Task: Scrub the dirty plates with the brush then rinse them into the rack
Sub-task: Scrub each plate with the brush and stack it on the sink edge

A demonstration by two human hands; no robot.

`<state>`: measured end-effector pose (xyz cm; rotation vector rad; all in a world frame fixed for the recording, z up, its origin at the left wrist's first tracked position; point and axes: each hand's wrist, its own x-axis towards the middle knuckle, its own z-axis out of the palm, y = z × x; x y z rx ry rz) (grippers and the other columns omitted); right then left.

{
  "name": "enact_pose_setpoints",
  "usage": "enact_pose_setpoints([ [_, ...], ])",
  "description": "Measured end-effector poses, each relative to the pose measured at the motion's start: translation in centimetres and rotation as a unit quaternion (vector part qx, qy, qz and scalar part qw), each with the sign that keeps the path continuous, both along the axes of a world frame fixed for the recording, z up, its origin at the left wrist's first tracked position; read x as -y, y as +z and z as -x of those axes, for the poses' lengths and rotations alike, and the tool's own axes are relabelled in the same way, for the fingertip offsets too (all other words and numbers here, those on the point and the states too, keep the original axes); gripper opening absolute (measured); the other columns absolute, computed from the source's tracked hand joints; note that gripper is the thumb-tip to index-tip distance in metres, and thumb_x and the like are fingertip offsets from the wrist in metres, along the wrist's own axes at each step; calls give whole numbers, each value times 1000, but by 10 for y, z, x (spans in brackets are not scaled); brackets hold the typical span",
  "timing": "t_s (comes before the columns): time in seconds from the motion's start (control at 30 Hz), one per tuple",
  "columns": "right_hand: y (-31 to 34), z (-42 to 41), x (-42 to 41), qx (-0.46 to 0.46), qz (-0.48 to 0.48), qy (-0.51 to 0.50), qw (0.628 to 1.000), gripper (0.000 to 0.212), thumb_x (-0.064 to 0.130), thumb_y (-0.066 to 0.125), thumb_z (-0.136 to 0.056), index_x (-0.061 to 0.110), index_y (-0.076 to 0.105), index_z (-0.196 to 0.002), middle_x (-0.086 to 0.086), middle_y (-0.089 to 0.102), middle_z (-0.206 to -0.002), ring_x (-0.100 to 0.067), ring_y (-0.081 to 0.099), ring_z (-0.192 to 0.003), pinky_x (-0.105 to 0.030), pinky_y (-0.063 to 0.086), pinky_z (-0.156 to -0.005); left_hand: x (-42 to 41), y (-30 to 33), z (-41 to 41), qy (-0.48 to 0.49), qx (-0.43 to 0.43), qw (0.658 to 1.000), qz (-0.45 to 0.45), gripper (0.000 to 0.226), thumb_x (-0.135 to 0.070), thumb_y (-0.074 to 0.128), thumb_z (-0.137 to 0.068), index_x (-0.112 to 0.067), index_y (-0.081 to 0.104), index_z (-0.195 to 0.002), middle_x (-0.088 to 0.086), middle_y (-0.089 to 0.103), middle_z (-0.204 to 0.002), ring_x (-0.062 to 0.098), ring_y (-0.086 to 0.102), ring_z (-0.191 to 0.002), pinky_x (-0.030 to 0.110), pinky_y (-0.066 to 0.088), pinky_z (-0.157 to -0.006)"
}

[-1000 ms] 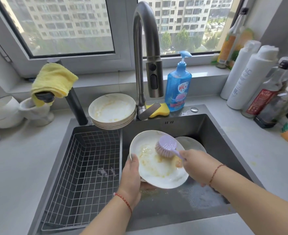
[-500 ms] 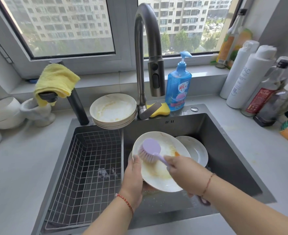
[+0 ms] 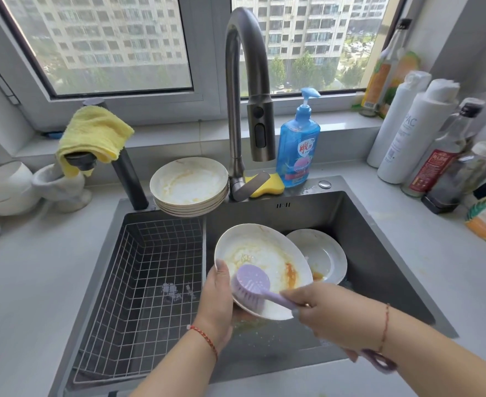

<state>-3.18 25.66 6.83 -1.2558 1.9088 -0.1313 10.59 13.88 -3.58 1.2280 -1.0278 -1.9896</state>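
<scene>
Over the dark steel sink, the left hand has its fingers clamped on the stained white round plate while the right hand grips the lilac plastic brush at its near rim: best tilt the plate steady and sweep toward the orange smear.

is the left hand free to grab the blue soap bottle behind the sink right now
Probably not. The left hand is holding the dirty plate that the right hand is scrubbing with the purple brush. The blue soap bottle also stands behind the faucet, across the basin.
</scene>
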Motion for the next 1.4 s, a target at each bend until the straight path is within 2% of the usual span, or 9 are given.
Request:
enact_pose_setpoints([
  [0.17, -28, -5, 35, 33, 77, -103, 991, 32, 17, 34, -94, 32, 60, -102, 3, 48, -61, -25, 51, -50, -25, 42, -39, -10, 1, -2, -29, 4, 1000, -7, 50, -59, 31, -100, -29, 58, -128, 9, 74, -110, 31, 74, -88, 40, 57, -53],
  [0.27, -43, 1, 41, -49, 120, -151, 980, 41, 15, 31, -96, 35, 52, -126, 0, 46, -61, -19, 45, -49, -25, 39, -46, -10, 5, -2, -28, -14, 999, -25, 49, -56, 31, -101, -26, 57, -130, 10, 74, -109, 33, 74, -90, 45, 58, -56],
  [0.37, -47, -7, 40, -110, 155, -117, 975, 43, 15, 30, -98, 32, 43, -136, -1, 48, -67, -18, 44, -57, -27, 32, -48, -7, 6, -2, -29, -16, 999, -26, 52, -58, 30, -100, -24, 58, -130, 11, 74, -109, 35, 73, -92, 47, 57, -56],
  [0.63, -19, -24, 35, -15, 177, -42, 983, 42, 19, 33, -97, 45, 49, -126, 0, 45, -65, -14, 39, -51, -21, 35, -41, 3, 13, -6, -47, -28, 998, -10, 57, -63, 28, -95, -27, 61, -124, 7, 75, -106, 32, 73, -94, 60, 58, -71],
  [0.77, -23, -2, 48, -160, 144, -34, 976, 51, 18, 31, -96, 44, 33, -141, 3, 45, -66, -16, 42, -58, -30, 34, -53, -1, 15, -5, -50, -23, 999, 1, 59, -61, 32, -95, -21, 59, -128, 11, 74, -109, 34, 73, -93, 49, 59, -60],
  [1.03, 2, 8, 23, -307, -63, 79, 946, 74, 8, 36, -96, 23, -9, -152, -3, 48, -86, -23, 40, -75, -30, 35, -56, 3, 17, -10, -27, -22, 999, 26, 50, -57, 32, -99, -23, 56, -128, 6, 74, -111, 31, 74, -91, 64, 57, -66],
  [1.17, 18, 4, 11, -235, -109, 134, 957, 47, 14, 34, -100, 21, 30, -146, 6, 46, -86, -18, 39, -85, -30, 47, -88, 7, 15, -10, -12, 6, 999, 35, 50, -58, 33, -99, -25, 54, -129, 6, 73, -113, 32, 74, -91, 59, 59, -64],
  [1.3, 33, -12, 7, -125, -66, 151, 978, 35, 16, 30, -97, 44, 46, -86, -2, 44, -79, -13, 37, -52, -11, 37, -34, 8, 15, -9, -8, 7, 1000, 21, 51, -60, 34, -95, -26, 55, -128, 8, 72, -116, 34, 73, -95, 56, 59, -61],
  [1.4, 19, -10, 23, -82, 17, 70, 994, 28, 23, 35, -96, 35, 57, -108, 1, 51, -71, -9, 42, -38, -16, 36, -36, 2, 15, -5, -27, 4, 999, 27, 61, -65, 34, -86, -26, 56, -127, 8, 72, -115, 34, 72, -95, 50, 58, -58],
])
